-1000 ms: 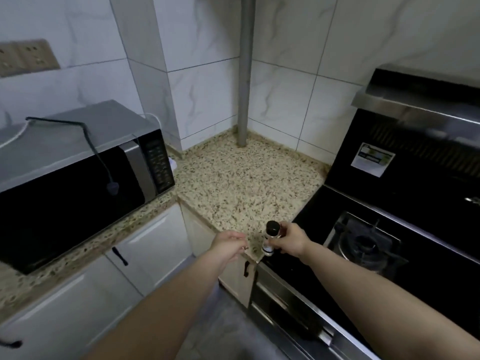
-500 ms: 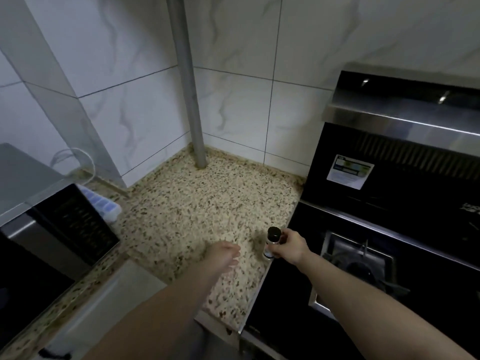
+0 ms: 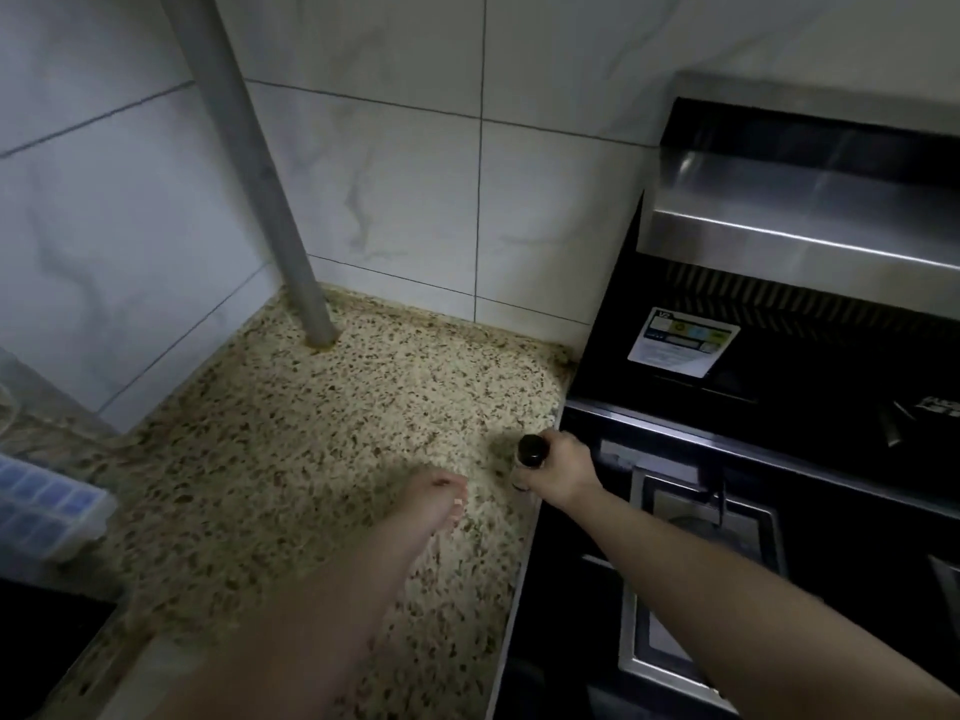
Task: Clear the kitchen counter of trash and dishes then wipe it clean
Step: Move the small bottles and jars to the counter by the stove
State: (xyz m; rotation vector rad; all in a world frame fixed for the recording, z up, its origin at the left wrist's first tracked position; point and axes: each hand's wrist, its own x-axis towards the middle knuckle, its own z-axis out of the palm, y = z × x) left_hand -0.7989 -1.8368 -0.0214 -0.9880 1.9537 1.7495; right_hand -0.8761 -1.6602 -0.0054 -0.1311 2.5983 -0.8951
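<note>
A small clear bottle with a black cap (image 3: 530,457) stands at the right edge of the speckled stone counter (image 3: 332,423), beside the stove. My right hand (image 3: 563,472) grips it around the body from the right. My left hand (image 3: 436,498) hovers low over the counter just left of the bottle, fingers loosely curled, holding nothing.
A black stove (image 3: 753,485) with a steel burner tray fills the right side, a range hood (image 3: 810,200) above it. A grey pipe (image 3: 270,200) rises from the counter's back corner. A blue ice tray (image 3: 47,506) and a dark microwave corner (image 3: 36,641) sit at the left.
The camera has moved closer and turned right, so the microwave has slid almost out of view. Both hands keep their places; the right one still holds the bottle.
</note>
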